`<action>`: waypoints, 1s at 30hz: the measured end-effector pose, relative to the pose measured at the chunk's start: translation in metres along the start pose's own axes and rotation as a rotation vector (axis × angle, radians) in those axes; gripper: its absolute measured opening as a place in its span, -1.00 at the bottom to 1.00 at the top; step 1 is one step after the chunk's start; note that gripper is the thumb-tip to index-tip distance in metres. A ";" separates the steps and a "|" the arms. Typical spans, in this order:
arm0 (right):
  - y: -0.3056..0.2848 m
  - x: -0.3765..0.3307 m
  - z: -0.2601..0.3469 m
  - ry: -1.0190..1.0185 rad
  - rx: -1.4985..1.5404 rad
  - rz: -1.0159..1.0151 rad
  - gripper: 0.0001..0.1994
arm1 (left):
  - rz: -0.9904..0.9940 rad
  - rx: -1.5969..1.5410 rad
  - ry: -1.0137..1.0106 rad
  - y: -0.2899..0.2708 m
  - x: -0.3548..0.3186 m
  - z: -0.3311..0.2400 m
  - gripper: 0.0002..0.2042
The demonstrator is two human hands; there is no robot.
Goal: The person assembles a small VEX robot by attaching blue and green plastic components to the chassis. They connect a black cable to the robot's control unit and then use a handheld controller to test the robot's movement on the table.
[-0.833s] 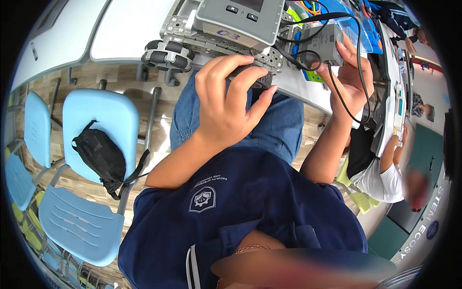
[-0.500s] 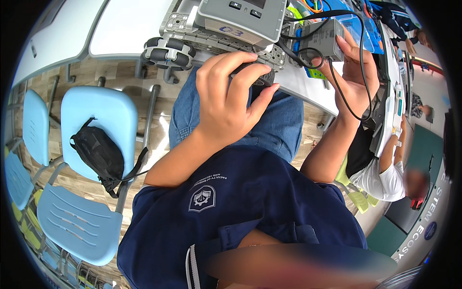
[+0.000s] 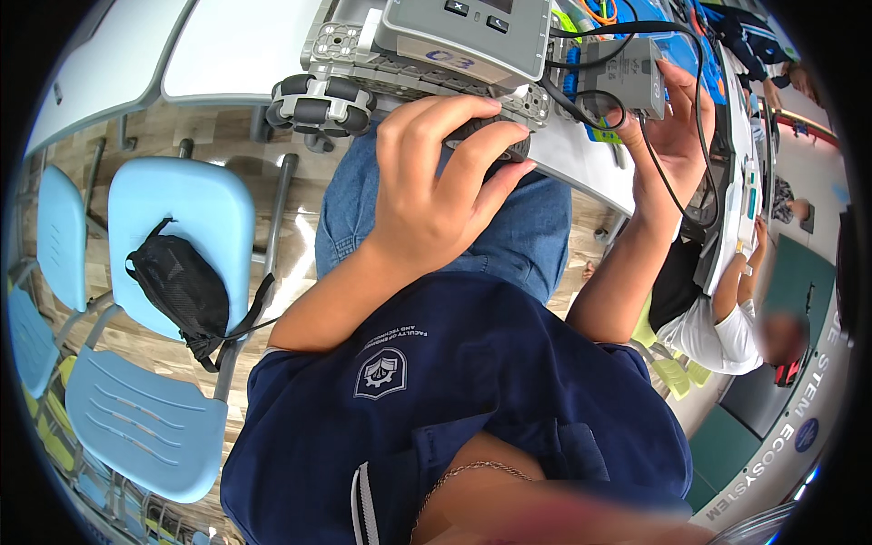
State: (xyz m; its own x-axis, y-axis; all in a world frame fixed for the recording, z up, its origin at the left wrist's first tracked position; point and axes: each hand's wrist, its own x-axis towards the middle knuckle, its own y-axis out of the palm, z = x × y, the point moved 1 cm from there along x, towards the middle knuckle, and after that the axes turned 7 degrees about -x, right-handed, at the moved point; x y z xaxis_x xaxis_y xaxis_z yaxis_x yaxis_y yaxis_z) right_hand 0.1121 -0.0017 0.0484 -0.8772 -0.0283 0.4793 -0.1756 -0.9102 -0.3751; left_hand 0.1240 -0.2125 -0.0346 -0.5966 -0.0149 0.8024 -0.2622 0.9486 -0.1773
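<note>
A grey wheeled robot model sits at the table's near edge, with a boxy control unit [image 3: 463, 41] on top and an omni wheel [image 3: 322, 104] at its left. My left hand [image 3: 431, 173] curls its fingers around a black-tyred wheel [image 3: 513, 150] under the front corner; the fingers hide part of that wheel. To the right, my right hand [image 3: 677, 136] holds a grey motor-like block [image 3: 627, 77] between thumb and fingers. Black cables [image 3: 586, 102] run from the robot to the block and loop past my right wrist.
Blue trays [image 3: 686, 54] with coloured parts lie beyond the block. At the left stand light blue chairs [image 3: 182, 236], one carrying a black bag [image 3: 182, 282]. A person in a white shirt [image 3: 713, 331] sits at the right by another table.
The robot, the block and both hands have shifted slightly right in the picture. My right fingers have opened a little more along the block's edge. The left hand keeps its grip on the wheel.
</note>
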 end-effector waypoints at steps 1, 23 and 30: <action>0.000 0.001 0.001 -0.005 -0.015 -0.003 -0.40 | 0.000 -0.002 -0.001 0.000 0.000 0.001 -0.55; -0.010 -0.016 0.008 -0.071 -0.541 -0.032 -0.26 | 0.091 0.438 0.183 -0.062 0.067 0.008 -0.61; -0.012 -0.019 0.006 -0.106 -0.484 -0.025 -0.34 | 0.223 0.571 0.283 -0.064 0.077 0.013 -0.61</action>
State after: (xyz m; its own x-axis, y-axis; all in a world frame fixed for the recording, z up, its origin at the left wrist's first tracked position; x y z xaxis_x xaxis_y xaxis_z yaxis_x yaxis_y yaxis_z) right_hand 0.1337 0.0073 0.0489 -0.8241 -0.0741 0.5616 -0.4053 -0.6155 -0.6759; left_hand 0.0846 -0.2787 0.0314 -0.4819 0.3189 0.8162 -0.5622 0.6019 -0.5671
